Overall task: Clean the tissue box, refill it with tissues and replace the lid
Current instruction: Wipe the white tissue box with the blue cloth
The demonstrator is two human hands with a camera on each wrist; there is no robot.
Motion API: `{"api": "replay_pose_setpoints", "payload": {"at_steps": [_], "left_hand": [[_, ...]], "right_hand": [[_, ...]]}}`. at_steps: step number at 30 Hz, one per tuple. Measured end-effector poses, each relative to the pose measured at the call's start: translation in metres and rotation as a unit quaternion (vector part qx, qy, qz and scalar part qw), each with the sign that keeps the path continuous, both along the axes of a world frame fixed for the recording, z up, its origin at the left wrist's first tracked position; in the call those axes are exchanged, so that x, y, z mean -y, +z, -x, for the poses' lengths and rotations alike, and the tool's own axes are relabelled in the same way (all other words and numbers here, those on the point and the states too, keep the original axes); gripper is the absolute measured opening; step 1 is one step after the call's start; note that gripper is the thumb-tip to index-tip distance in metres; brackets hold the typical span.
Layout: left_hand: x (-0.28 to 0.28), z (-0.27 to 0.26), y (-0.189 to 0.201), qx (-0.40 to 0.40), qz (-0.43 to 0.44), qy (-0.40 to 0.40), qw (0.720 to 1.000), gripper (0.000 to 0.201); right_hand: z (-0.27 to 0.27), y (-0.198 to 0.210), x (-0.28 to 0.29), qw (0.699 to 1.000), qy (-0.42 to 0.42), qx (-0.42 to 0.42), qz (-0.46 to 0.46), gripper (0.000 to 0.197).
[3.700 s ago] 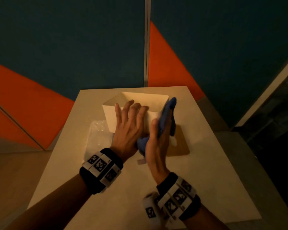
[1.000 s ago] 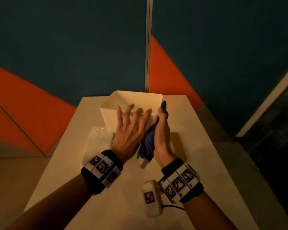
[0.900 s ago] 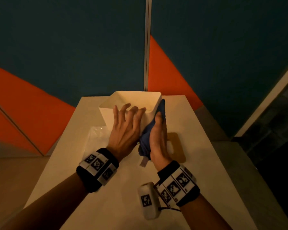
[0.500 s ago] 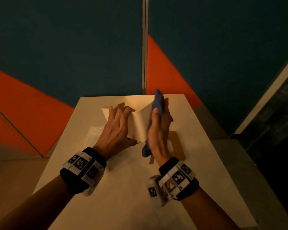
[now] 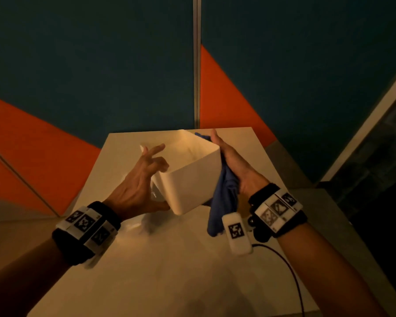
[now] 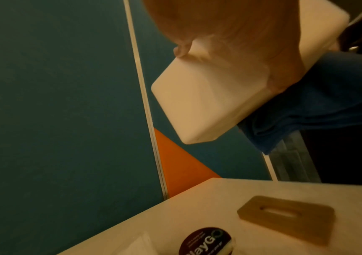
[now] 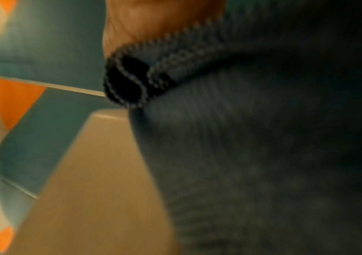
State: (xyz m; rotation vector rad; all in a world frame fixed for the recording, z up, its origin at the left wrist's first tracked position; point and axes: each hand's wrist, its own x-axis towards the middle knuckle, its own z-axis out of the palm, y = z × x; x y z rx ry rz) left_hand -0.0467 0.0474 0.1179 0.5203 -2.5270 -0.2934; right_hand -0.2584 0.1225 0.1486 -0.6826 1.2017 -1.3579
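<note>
The white tissue box (image 5: pixel 188 179) is off the table and tilted, one corner towards me, its open top showing. My left hand (image 5: pixel 156 177) grips its left near corner, thumb low, fingers curled at the rim. My right hand (image 5: pixel 226 156) lies flat along the box's right side and presses a blue cloth (image 5: pixel 224 202) against it; the cloth's end hangs down. The left wrist view shows the box (image 6: pixel 197 103) from below with the cloth (image 6: pixel 317 103) beside it. In the right wrist view the cloth (image 7: pixel 263 155) covers nearly everything.
A wooden lid (image 6: pixel 284 219) with a slot lies flat on the white table (image 5: pixel 169 271). A tissue pack with a dark round sticker (image 6: pixel 206 241) lies near it. A black cable (image 5: pixel 290 271) runs over the table's right front. Teal and orange wall panels stand close behind.
The box has turned so that its open top now shows and a corner points at me. My left hand moved from its side to the near corner. The cloth stays on its right side.
</note>
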Motion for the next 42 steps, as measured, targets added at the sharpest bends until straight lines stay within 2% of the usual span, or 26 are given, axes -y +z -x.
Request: {"api": "replay_pose_setpoints", "payload": {"at_steps": [2,5,6,8,10,12,13,15,17,20,23,25,27,29,31,34,36,37,38,40,41,42], "left_hand": [[-0.003,-0.002,0.001,0.034,-0.042,0.005,0.999,0.075],[0.003,-0.002,-0.003,0.082,-0.103,0.031,0.991,0.1],[0.005,-0.003,-0.006,0.089,-0.071,0.04,0.993,0.111],[0.008,-0.003,-0.015,0.108,0.066,0.053,0.991,0.128],[-0.004,0.006,-0.021,0.125,0.153,0.068,0.978,0.132],[-0.024,0.024,-0.027,0.128,0.188,0.114,0.967,0.124],[-0.029,0.031,-0.029,0.112,0.191,0.148,0.964,0.111],[-0.032,0.04,-0.028,0.057,0.176,0.18,0.966,0.08],[-0.025,0.037,-0.028,-0.014,0.174,0.158,0.972,0.07],[-0.015,0.026,-0.03,-0.068,0.17,0.094,0.979,0.085],[-0.01,0.013,-0.027,-0.094,0.154,0.051,0.982,0.087],[-0.005,0.006,-0.025,-0.099,0.136,0.037,0.985,0.092],[0.001,-0.002,-0.023,-0.1,0.113,0.032,0.988,0.092],[0.007,-0.01,-0.024,-0.103,0.09,0.017,0.991,0.083],[0.014,-0.016,-0.025,-0.094,0.069,-0.002,0.993,0.078],[0.018,-0.017,-0.031,-0.061,0.016,0.027,0.998,0.086],[0.018,-0.014,-0.036,-0.02,-0.032,0.083,0.996,0.108],[0.018,-0.013,-0.037,-0.003,-0.078,0.106,0.991,0.117],[0.017,-0.012,-0.037,0.014,-0.146,0.115,0.982,0.117],[0.019,-0.012,-0.036,0.033,-0.294,0.112,0.949,0.1],[0.021,-0.013,-0.037,0.011,-0.389,0.108,0.915,0.087],[0.022,-0.012,-0.037,-0.03,-0.492,0.109,0.863,0.068]], "right_hand": [[0.001,-0.004,-0.001,0.998,0.045,0.021,-0.042,0.042],[-0.004,-0.016,-0.002,0.995,0.028,0.033,-0.085,0.037],[-0.007,-0.022,0.0,0.995,0.007,0.036,-0.093,0.036],[-0.015,-0.03,0.007,0.993,-0.046,0.051,-0.092,0.036],[-0.024,-0.035,0.012,0.99,-0.107,0.054,-0.069,0.041],[-0.036,-0.034,0.015,0.988,-0.136,0.054,-0.05,0.042],[-0.042,-0.035,0.019,0.987,-0.14,0.051,-0.054,0.045],[-0.052,-0.033,0.022,0.984,-0.163,0.038,-0.068,0.068],[-0.054,-0.034,0.025,0.978,-0.19,-0.019,-0.082,0.093],[-0.044,-0.03,0.026,0.968,-0.229,-0.049,-0.094,0.091],[-0.027,-0.03,0.028,0.961,-0.239,-0.099,-0.1,0.082],[-0.009,-0.028,0.025,0.966,-0.23,-0.066,-0.101,0.072],[0.006,-0.022,0.017,0.977,-0.19,-0.026,-0.093,0.056],[0.018,-0.019,0.01,0.99,-0.115,0.006,-0.085,0.055],[0.023,-0.018,0.006,0.995,-0.059,-0.017,-0.083,0.055],[0.021,-0.022,0.003,0.993,-0.067,-0.023,-0.095,0.04],[0.019,-0.03,0.003,0.991,-0.089,-0.005,-0.103,0.037],[0.018,-0.035,0.003,0.989,-0.101,0.006,-0.105,0.036],[0.017,-0.038,0.002,0.988,-0.111,0.016,-0.109,0.035],[0.015,-0.046,0.0,0.985,-0.124,0.035,-0.114,0.033],[0.012,-0.05,0.001,0.985,-0.124,0.035,-0.112,0.033],[0.011,-0.056,0.002,0.986,-0.125,0.033,-0.109,0.034]]}}
